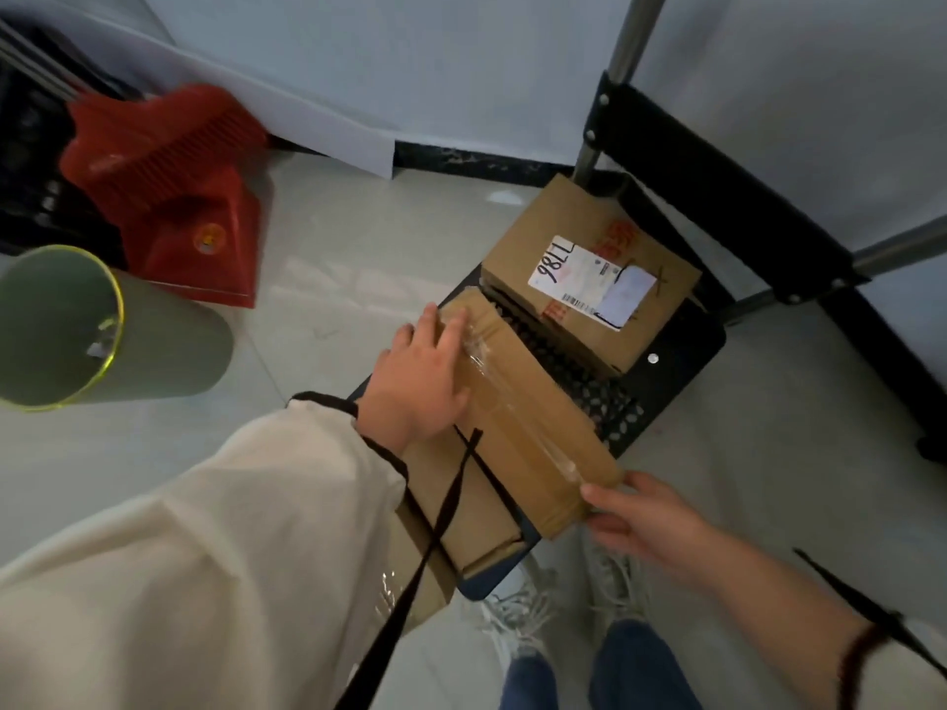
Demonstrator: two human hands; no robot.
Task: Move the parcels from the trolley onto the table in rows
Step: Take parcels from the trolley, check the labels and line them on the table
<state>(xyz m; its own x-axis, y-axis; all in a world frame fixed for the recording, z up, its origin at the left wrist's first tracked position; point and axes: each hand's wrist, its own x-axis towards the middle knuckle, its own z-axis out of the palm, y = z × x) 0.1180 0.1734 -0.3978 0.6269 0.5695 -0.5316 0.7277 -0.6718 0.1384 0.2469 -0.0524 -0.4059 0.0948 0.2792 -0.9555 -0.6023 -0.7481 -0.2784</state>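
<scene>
A person's left grip [420,371] lies flat and spread on a long taped parcel [533,417] at centre frame as the right grip [640,520] pinches its near end, the box not yet off the trolley [681,361], where a labelled parcel [589,279] also waits; no tabletop shows.
</scene>
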